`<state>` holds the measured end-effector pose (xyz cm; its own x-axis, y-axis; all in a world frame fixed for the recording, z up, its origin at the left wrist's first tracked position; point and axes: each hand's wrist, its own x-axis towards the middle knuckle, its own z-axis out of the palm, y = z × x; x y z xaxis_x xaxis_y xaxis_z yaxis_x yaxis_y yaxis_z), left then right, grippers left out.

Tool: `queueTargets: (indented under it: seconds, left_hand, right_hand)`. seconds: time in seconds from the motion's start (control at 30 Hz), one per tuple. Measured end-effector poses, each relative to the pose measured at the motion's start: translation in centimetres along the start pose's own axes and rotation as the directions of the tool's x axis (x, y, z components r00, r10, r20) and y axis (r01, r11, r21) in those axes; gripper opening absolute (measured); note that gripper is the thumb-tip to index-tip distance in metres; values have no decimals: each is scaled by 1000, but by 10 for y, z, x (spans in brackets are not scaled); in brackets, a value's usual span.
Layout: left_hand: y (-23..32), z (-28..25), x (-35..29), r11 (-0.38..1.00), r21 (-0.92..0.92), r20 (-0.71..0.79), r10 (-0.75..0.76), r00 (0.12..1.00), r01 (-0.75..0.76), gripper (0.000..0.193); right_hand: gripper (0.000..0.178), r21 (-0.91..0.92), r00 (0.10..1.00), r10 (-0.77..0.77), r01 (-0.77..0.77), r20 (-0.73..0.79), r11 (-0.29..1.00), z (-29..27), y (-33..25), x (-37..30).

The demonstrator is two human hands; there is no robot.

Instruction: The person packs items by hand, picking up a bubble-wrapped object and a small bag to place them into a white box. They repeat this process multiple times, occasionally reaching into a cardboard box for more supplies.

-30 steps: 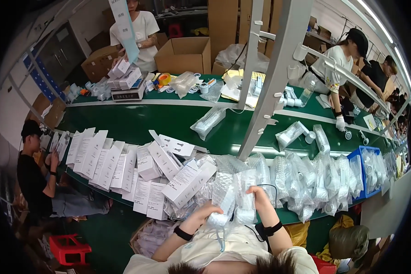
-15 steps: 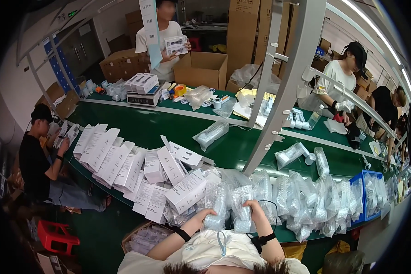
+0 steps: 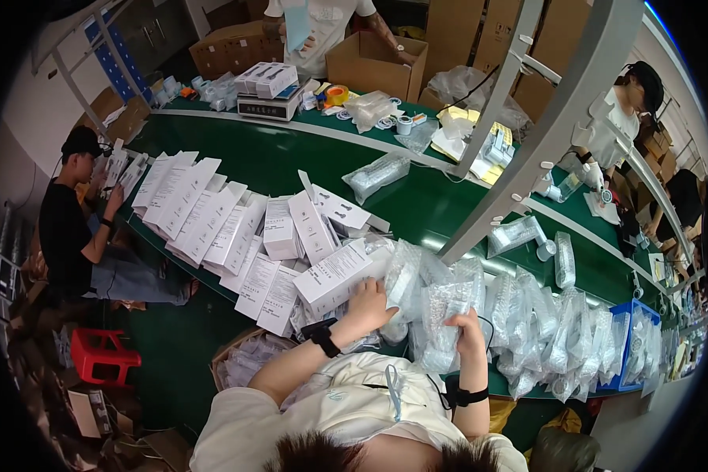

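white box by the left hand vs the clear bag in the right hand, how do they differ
The white box is opaque, the clear bag see-through. The box has flat sides and straight edges; the bag is wrinkled. Both have others like them nearby.

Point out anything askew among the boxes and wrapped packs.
The white box at the left hand lies askew, unlike the leaning row further left; one wrapped pack lies alone, apart from the crowded pile.

Bare left hand (image 3: pixel 370 305) extended, thumb spread, left forearm (image 3: pixel 293 371) slanting inward, bare right hand (image 3: pixel 469 330) gripping, fingers curled, right forearm (image 3: pixel 473 370) upright
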<state>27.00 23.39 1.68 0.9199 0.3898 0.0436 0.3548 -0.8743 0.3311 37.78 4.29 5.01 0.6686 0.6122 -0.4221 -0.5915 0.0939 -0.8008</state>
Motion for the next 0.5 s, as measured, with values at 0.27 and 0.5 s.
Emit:
queueTargets:
  seconds: [0.27,0.5]
  left_hand:
    - [-87,-98,72,969,-242,115,85,990,-55,63]
    - [-127,-18,127,927,-338,550,336,764,-165,67]
  right_hand:
    - [47,224,999,-22,15,27,974,27,-25,12]
    - [38,567,997,-33,68,-72,821,57,-31,60]
